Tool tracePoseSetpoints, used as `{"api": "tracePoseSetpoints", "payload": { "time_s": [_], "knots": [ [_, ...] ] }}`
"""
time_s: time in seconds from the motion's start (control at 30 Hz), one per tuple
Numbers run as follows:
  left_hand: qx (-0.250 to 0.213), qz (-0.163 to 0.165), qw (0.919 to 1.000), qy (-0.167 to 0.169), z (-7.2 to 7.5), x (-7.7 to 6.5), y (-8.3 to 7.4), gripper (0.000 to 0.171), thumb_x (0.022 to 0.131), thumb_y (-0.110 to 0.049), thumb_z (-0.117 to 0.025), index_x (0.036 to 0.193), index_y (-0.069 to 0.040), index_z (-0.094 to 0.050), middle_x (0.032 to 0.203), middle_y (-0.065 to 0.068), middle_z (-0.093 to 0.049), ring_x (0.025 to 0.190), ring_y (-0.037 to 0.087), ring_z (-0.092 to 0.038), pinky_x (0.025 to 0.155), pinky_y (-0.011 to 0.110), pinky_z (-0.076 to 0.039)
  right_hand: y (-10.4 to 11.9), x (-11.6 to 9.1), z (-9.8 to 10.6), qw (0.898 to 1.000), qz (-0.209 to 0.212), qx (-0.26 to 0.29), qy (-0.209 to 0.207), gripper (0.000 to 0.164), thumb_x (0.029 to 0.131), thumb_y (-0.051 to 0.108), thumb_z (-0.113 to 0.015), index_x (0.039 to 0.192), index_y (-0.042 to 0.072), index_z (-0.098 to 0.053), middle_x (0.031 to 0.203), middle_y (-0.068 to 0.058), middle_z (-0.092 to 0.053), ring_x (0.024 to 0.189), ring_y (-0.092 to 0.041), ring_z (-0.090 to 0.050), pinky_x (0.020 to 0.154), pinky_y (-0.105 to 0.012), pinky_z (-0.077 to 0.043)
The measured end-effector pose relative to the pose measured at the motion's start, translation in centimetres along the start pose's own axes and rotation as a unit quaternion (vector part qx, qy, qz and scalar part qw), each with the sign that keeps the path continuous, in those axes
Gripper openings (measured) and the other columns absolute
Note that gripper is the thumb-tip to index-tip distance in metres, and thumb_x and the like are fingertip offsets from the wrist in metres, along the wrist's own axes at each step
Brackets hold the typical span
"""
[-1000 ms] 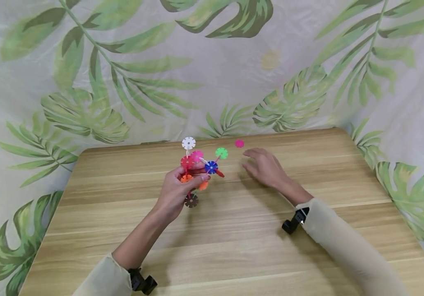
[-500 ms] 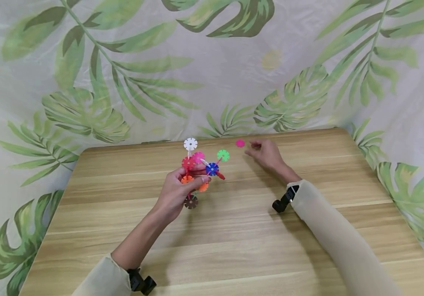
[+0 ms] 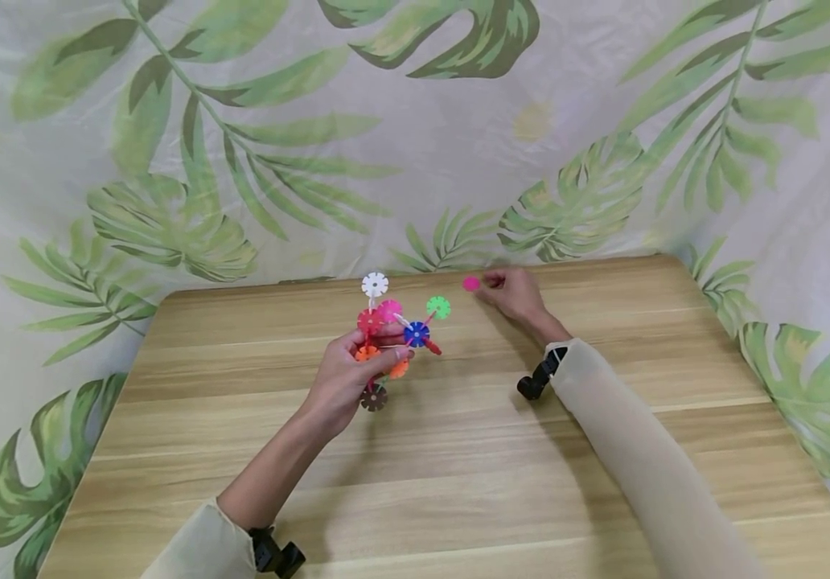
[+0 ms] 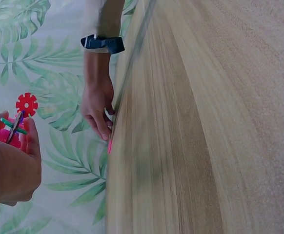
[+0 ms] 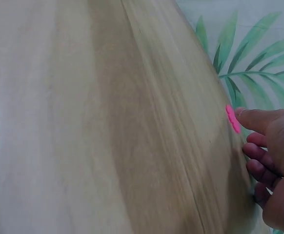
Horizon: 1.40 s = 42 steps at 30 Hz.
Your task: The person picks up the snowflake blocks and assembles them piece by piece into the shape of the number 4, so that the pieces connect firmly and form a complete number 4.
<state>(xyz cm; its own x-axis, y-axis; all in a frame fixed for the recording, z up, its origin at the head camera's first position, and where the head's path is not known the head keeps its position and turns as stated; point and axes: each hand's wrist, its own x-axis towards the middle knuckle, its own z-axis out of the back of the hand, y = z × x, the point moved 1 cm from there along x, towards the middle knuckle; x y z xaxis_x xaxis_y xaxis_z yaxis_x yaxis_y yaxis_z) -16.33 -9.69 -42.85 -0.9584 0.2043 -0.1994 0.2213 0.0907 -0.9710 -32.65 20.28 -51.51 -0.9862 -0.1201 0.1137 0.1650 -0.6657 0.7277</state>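
My left hand (image 3: 343, 376) holds a linked build of plastic snowflake discs. A white disc (image 3: 375, 284) tops it, a blue disc (image 3: 417, 334) and a green disc (image 3: 439, 307) reach out to the right, and a brown disc (image 3: 374, 397) hangs below. Fingers hide part of the build; only some of it, including a red disc (image 4: 27, 105), shows in the left wrist view. At the table's far side my right hand (image 3: 518, 296) pinches the edge of a single pink disc (image 5: 233, 118) between thumb and index finger. Its other fingers are curled near the tabletop.
Both hands are over a wood-grain table (image 3: 458, 482). Its far edge meets a hanging cloth (image 3: 444, 161) printed with green leaves. Each wrist carries a small black camera, such as the right one (image 3: 541, 374).
My right hand has come in to the loose pink disc from the right, its fingers curling and closing on the disc's edge. My left hand stays nearly still with the build.
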Motion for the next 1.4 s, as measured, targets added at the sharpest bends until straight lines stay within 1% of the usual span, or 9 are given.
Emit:
{"api": "tracePoseSetpoints", "payload": {
  "time_s": [0.27, 0.6, 0.7, 0.87, 0.93, 1.1, 1.17, 1.33, 1.4],
  "knots": [
    [-0.012, -0.004, 0.9998, 0.014, 0.1, 0.1, 0.1, 0.041, 0.095, -0.007, -0.079, 0.133, 0.002, -0.066, 0.125, 0.006, -0.073, 0.106, 0.012, -0.073, 0.091, 0.023, -0.059, 0.2, 1.0, -0.6, 0.999, -0.021, -0.026, 0.008, 0.041, 0.095, 0.03, -0.081, 0.126, 0.003, -0.076, 0.118, -0.016, -0.077, 0.105, -0.031, -0.072, 0.093, -0.045, -0.058],
    [-0.014, 0.001, 0.9998, 0.013, 0.1, 0.0, 0.1, 0.038, 0.096, -0.004, -0.077, 0.132, 0.002, -0.066, 0.123, 0.006, -0.073, 0.106, 0.013, -0.073, 0.093, 0.024, -0.06, 0.4, 1.4, -1.3, 0.999, -0.023, -0.047, -0.015, 0.033, 0.093, 0.03, -0.084, 0.119, 0.009, -0.081, 0.106, -0.01, -0.08, 0.097, -0.028, -0.073, 0.088, -0.046, -0.058],
    [-0.009, 0.002, 0.9999, 0.014, 0.2, 0.0, 0.1, 0.039, 0.096, -0.006, -0.078, 0.132, 0.001, -0.067, 0.123, 0.006, -0.073, 0.105, 0.013, -0.073, 0.089, 0.023, -0.06, 0.4, 1.4, -1.3, 0.998, -0.025, -0.049, -0.019, 0.031, 0.092, 0.03, -0.085, 0.116, 0.01, -0.082, 0.105, -0.01, -0.08, 0.097, -0.027, -0.073, 0.088, -0.045, -0.058],
    [-0.008, 0.006, 0.9998, 0.015, 0.2, 0.0, 0.1, 0.04, 0.096, -0.008, -0.078, 0.133, 0.0, -0.067, 0.122, 0.005, -0.074, 0.102, 0.012, -0.072, 0.076, 0.021, -0.056, 0.5, 1.1, -1.2, 0.999, -0.029, -0.029, -0.02, 0.026, 0.091, 0.025, -0.086, 0.111, 0.007, -0.082, 0.103, -0.012, -0.079, 0.094, -0.028, -0.072, 0.085, -0.042, -0.058],
    [-0.008, 0.006, 0.9999, 0.014, 0.2, 0.0, 0.1, 0.04, 0.096, -0.009, -0.079, 0.133, 0.0, -0.067, 0.122, 0.005, -0.074, 0.102, 0.012, -0.072, 0.076, 0.021, -0.056, 0.6, 0.9, -1.1, 0.999, -0.03, -0.015, -0.022, 0.025, 0.091, 0.022, -0.086, 0.108, 0.005, -0.081, 0.101, -0.013, -0.078, 0.092, -0.028, -0.071, 0.082, -0.039, -0.056],
    [-0.009, 0.005, 0.9999, 0.01, 0.2, 0.0, 0.1, 0.041, 0.095, -0.008, -0.079, 0.133, 0.0, -0.067, 0.124, 0.005, -0.073, 0.104, 0.012, -0.072, 0.084, 0.022, -0.058, 0.7, 0.4, -0.9, 0.999, -0.025, 0.012, -0.028, 0.021, 0.091, 0.017, -0.086, 0.105, 0.003, -0.079, 0.098, -0.015, -0.077, 0.089, -0.028, -0.07, 0.078, -0.034, -0.053],
    [-0.011, 0.008, 0.9999, 0.008, 0.2, 0.0, 0.1, 0.041, 0.095, -0.007, -0.079, 0.133, 0.0, -0.066, 0.124, 0.006, -0.074, 0.104, 0.013, -0.072, 0.084, 0.022, -0.058, 0.8, 0.2, -0.9, 0.999, -0.02, 0.019, -0.031, 0.019, 0.09, 0.015, -0.087, 0.103, 0.003, -0.079, 0.096, -0.015, -0.078, 0.088, -0.028, -0.072, 0.078, -0.033, -0.054],
    [-0.006, 0.023, 0.9997, 0.001, 0.2, -0.1, -0.1, 0.041, 0.096, -0.011, -0.079, 0.134, -0.003, -0.066, 0.125, 0.01, -0.076, 0.101, 0.016, -0.07, 0.067, 0.024, -0.051, 1.2, -0.6, -0.7, 0.998, -0.01, 0.047, -0.034, 0.015, 0.089, 0.01, -0.087, 0.099, 0.002, -0.08, 0.094, -0.015, -0.079, 0.082, -0.025, -0.072, 0.071, -0.026, -0.054],
    [-0.007, 0.025, 0.9997, -0.001, 0.2, -0.1, -0.2, 0.041, 0.097, -0.011, -0.078, 0.135, -0.004, -0.066, 0.127, 0.01, -0.075, 0.103, 0.016, -0.07, 0.068, 0.024, -0.052, 1.4, -1.1, -0.6, 0.997, -0.01, 0.064, -0.031, 0.015, 0.089, 0.008, -0.087, 0.099, 0.001, -0.079, 0.094, -0.015, -0.078, 0.081, -0.023, -0.071, 0.068, -0.023, -0.054]
  ]
}}
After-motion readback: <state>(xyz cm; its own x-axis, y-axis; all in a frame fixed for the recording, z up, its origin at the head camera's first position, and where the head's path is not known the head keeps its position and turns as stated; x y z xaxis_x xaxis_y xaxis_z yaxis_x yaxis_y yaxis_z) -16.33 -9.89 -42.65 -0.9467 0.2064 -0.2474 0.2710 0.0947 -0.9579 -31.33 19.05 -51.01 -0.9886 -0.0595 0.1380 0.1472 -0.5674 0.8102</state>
